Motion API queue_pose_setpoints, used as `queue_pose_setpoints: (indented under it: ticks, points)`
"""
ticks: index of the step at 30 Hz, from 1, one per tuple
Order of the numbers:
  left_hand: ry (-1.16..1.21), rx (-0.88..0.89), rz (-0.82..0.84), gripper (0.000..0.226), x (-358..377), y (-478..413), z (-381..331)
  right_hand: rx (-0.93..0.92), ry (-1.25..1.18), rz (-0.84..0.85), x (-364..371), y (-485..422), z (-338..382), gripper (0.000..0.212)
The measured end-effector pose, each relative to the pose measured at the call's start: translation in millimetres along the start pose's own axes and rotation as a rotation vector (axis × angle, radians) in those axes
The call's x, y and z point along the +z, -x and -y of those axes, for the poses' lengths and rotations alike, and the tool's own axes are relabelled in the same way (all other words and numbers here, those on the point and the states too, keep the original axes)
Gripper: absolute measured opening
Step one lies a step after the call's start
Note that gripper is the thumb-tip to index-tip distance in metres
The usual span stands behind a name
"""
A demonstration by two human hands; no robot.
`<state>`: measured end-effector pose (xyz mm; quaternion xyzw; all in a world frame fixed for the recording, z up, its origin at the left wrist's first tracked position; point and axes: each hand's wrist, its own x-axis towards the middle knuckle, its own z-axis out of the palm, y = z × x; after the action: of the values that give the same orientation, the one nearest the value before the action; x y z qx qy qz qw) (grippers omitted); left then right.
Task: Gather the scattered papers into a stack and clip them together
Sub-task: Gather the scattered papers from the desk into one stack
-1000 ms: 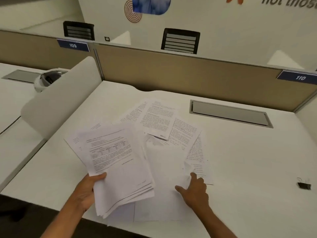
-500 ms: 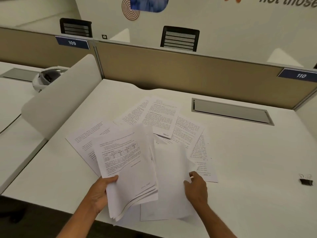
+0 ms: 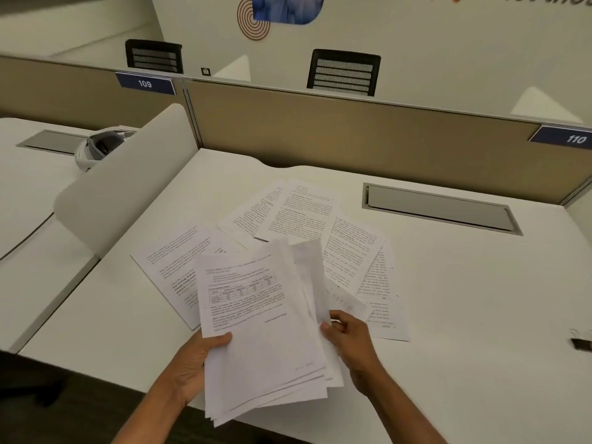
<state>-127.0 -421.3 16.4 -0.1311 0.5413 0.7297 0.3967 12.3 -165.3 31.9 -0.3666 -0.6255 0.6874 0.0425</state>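
White laminate covers the desk, which has a grey metal hatch set into its far right part. A tan fabric partition runs along the far edge and carries blue number plates reading 109 and 110. Two black mesh chair backs show beyond it against a pale wall. A rounded white side panel separates this desk from the one on the left.

Printed loose papers lie fanned and overlapping across the middle of the desk. A black binder clip sits well apart from them at the right edge of view, partly cut off.

At the near edge, the left hand grips a stack of sheets by its left side, thumb on the top page and fingers underneath; the stack is raised and tilted, its lower corner hanging past the desk edge. The right hand is just right of the stack, fingers curled and pinching the edge of a blank sheet that lies tucked behind the stack.
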Motion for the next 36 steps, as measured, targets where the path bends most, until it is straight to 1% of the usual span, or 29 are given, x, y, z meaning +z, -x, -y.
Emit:
queue_pose_setpoints:
  ticks: [3,5,6,7,8,10,11,13,16,18,21,26,29,32,36]
  points:
    - [-0.036,0.018,-0.028,0.057,-13.8,7.9,-6.9,-0.031,-0.005,0.11,20.3,1.0,7.5,0.015]
    - [-0.054,0.024,-0.067,0.066,-25.0,11.9,-8.9,-0.002,-0.01,0.138,33.6,-1.7,8.9,0.014]
    - [-0.053,0.03,-0.084,0.067,-30.8,12.9,-9.3,0.022,-0.013,0.121,39.2,-4.5,7.8,0.013]
    - [-0.036,0.037,-0.11,0.063,-36.6,13.8,-10.2,0.041,-0.013,0.079,43.7,-7.9,5.9,0.013]
    - [-0.011,0.044,-0.127,0.059,-43.5,13.4,-10.9,0.049,0.016,0.01,46.8,-12.4,3.4,0.012]
    - [0.056,0.054,-0.176,0.061,-56.6,13.2,-12.9,0.037,0.171,-0.152,50.2,-21.8,-3.5,0.015]
    - [0.086,0.057,-0.195,0.065,-61.8,13.5,-14.5,0.036,0.256,-0.203,51.4,-24.8,-5.8,0.022]
    - [0.101,0.069,-0.242,0.067,-69.3,13.2,-16.4,0.028,0.4,-0.219,54.6,-29.7,-10.0,0.041]
    - [0.055,0.068,-0.289,0.053,-76.2,7.8,-12.1,0.039,0.619,-0.18,63.4,-37.3,-11.9,0.065]
    - [0.01,0.057,-0.329,0.048,-77.7,2.2,-7.4,0.086,0.691,-0.15,70.1,-42.2,-8.7,0.076]
    - [-0.032,0.049,-0.363,0.048,-77.0,-3.8,-4.1,0.148,0.652,-0.129,77.4,-49.4,-4.2,0.082]
    - [-0.166,0.051,-0.384,0.043,-76.1,-7.5,-3.2,0.155,0.67,-0.137,82.7,-52.4,-5.3,0.083]
    - [-0.256,0.062,-0.401,0.043,-68.1,-6.3,-3.6,0.161,0.733,-0.152,85.3,-51.2,-4.3,0.08]
    - [-0.295,0.064,-0.417,0.04,-60.7,-6.2,-4.4,0.164,0.79,-0.17,89.4,-50.0,-3.2,0.08]
    - [-0.337,0.064,-0.421,0.041,-58.3,-7.7,-4.9,0.149,0.688,-0.163,92.2,-50.0,-2.6,0.081]
